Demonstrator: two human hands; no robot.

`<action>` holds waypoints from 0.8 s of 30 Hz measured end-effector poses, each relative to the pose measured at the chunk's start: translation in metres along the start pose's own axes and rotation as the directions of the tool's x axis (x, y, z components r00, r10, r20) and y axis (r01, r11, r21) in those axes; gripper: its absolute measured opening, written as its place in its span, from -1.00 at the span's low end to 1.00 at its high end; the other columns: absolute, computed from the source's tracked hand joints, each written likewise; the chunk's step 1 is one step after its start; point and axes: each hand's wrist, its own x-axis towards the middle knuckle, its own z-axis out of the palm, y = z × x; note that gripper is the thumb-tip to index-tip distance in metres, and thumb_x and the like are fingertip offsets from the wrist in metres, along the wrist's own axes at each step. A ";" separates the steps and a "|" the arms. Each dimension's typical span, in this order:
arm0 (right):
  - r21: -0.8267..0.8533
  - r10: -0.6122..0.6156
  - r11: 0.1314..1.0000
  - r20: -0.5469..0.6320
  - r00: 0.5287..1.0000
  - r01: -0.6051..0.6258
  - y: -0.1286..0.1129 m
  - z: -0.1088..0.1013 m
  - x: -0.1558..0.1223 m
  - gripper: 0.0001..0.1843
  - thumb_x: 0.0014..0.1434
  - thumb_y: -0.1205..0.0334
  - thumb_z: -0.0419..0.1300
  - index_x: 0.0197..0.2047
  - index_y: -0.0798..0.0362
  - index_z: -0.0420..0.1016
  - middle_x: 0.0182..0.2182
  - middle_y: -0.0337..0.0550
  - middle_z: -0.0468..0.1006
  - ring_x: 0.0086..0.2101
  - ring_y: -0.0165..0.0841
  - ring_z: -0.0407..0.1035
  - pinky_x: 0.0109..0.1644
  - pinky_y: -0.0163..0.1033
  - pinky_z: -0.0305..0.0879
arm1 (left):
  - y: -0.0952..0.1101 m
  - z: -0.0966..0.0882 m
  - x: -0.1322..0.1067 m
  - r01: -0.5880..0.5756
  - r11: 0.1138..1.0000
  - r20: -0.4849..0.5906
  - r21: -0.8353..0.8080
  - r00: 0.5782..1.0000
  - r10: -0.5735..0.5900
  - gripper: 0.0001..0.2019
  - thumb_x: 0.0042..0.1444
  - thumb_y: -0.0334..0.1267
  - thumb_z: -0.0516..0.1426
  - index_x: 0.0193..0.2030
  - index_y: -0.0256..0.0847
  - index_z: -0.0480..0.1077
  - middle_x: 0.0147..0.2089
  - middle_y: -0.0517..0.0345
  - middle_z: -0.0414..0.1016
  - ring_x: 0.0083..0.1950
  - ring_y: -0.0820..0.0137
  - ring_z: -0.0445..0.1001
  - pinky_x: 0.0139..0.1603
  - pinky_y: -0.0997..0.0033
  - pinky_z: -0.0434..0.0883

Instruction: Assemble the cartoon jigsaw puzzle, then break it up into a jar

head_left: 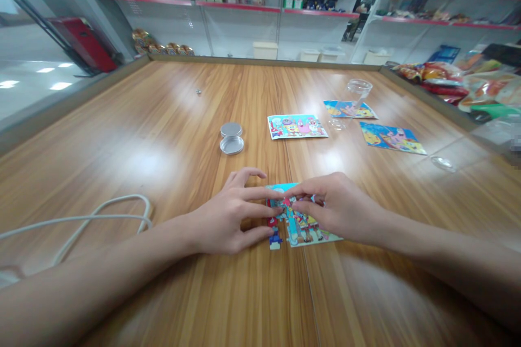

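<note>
One bright, gapped cartoon jigsaw (299, 232), lower centre
Left fingers (253, 210) spread; right fingers (312, 209) nearly closed, grip unclear; three cards (299, 128) right of centre.

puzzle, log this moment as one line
left hand: spread, on left strip; right hand: at puzzle, grip unclear; puzzle: gap at near edge beside left strip; picture card: lying beyond puzzle

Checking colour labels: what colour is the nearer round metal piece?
The nearer round metal piece is silver, best seen in head view.
</note>
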 end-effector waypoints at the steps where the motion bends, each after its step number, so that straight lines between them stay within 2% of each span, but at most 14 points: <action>1: -0.019 -0.003 1.000 -0.001 1.000 0.003 0.000 -0.002 0.000 -0.76 0.23 0.35 0.21 -0.10 -0.01 0.68 -0.36 -0.24 0.69 -0.43 -0.45 0.48 -0.37 -0.35 0.26 | 0.000 0.000 0.000 -0.014 1.000 -0.010 0.001 1.000 0.014 -0.72 0.20 -0.20 0.25 0.05 -0.07 0.56 0.27 0.07 0.47 0.30 0.04 0.27 0.37 -0.17 0.12; 6: -0.019 0.045 0.999 -0.047 0.998 -0.046 0.006 -0.014 0.006 -0.76 0.20 0.32 0.26 -0.07 0.02 0.66 -0.27 -0.21 0.70 -0.30 -0.39 0.54 -0.22 -0.31 0.38 | 0.000 0.001 -0.001 -0.030 0.999 -0.037 0.012 0.999 0.030 -0.70 0.22 -0.21 0.24 0.09 -0.09 0.53 0.25 0.06 0.49 0.23 0.08 0.37 0.36 -0.19 0.14; 11: -0.049 0.074 0.996 -0.026 0.997 -0.076 0.019 -0.021 0.014 -0.85 0.18 0.30 0.26 -0.20 0.04 0.66 -0.32 -0.20 0.68 -0.33 -0.38 0.52 -0.25 -0.29 0.36 | 0.002 0.000 0.000 -0.049 0.998 -0.043 0.032 0.998 0.050 -0.78 0.24 -0.22 0.23 0.00 -0.11 0.57 0.20 0.09 0.52 0.22 0.10 0.38 0.33 -0.13 0.22; 14: -0.162 0.065 0.984 -0.047 0.997 -0.072 0.024 -0.022 0.015 -0.84 0.17 0.30 0.26 -0.20 0.04 0.66 -0.33 -0.18 0.66 -0.34 -0.37 0.48 -0.25 -0.27 0.32 | 0.002 -0.001 0.001 -0.053 0.998 -0.066 0.036 0.996 0.055 -0.82 0.23 -0.23 0.24 -0.06 -0.12 0.60 0.16 0.08 0.55 0.25 0.09 0.33 0.33 -0.12 0.24; 16: -0.273 -0.010 0.962 -0.078 0.997 -0.011 0.022 -0.024 0.013 -0.86 0.17 0.29 0.27 -0.20 0.05 0.65 -0.29 -0.13 0.63 -0.29 -0.34 0.46 -0.20 -0.24 0.30 | 0.002 -0.001 0.001 -0.048 0.998 -0.064 0.041 0.997 0.051 -0.83 0.22 -0.24 0.24 -0.06 -0.12 0.60 0.16 0.08 0.55 0.27 0.08 0.31 0.34 -0.13 0.23; 18: -0.331 -0.114 0.938 -0.004 0.993 0.106 0.017 -0.027 0.009 -0.86 0.19 0.27 0.28 -0.18 0.06 0.64 -0.27 -0.11 0.59 -0.26 -0.32 0.44 -0.18 -0.23 0.27 | 0.002 -0.001 0.001 -0.049 0.998 -0.053 0.046 0.997 0.051 -0.83 0.23 -0.25 0.23 -0.06 -0.11 0.60 0.17 0.10 0.54 0.26 0.10 0.33 0.35 -0.13 0.21; 21: -0.310 -0.191 0.910 0.272 0.943 0.274 0.008 -0.029 0.003 -0.80 0.24 0.26 0.26 -0.08 0.01 0.62 -0.27 -0.13 0.54 -0.28 -0.34 0.42 -0.21 -0.25 0.24 | 0.001 0.000 0.001 -0.058 0.997 -0.041 0.048 0.997 0.060 -0.83 0.23 -0.26 0.22 -0.07 -0.10 0.60 0.17 0.12 0.55 0.22 0.13 0.37 0.37 -0.13 0.18; 22: -0.306 -0.187 0.906 0.332 0.925 0.293 0.006 -0.029 0.001 -0.80 0.25 0.27 0.24 -0.06 0.01 0.61 -0.26 -0.13 0.53 -0.28 -0.34 0.42 -0.22 -0.25 0.23 | 0.001 0.000 0.001 -0.060 0.997 -0.041 0.047 0.997 0.062 -0.84 0.23 -0.26 0.22 -0.08 -0.10 0.60 0.16 0.12 0.55 0.22 0.14 0.37 0.38 -0.13 0.18; 24: -0.315 -0.156 0.906 0.370 0.916 0.282 0.003 -0.027 0.001 -0.81 0.27 0.29 0.22 -0.08 0.04 0.61 -0.25 -0.10 0.52 -0.26 -0.31 0.42 -0.20 -0.24 0.24 | 0.001 0.000 0.001 -0.056 0.997 -0.040 0.047 0.998 0.058 -0.84 0.23 -0.25 0.23 -0.09 -0.09 0.60 0.17 0.13 0.54 0.23 0.14 0.37 0.37 -0.12 0.18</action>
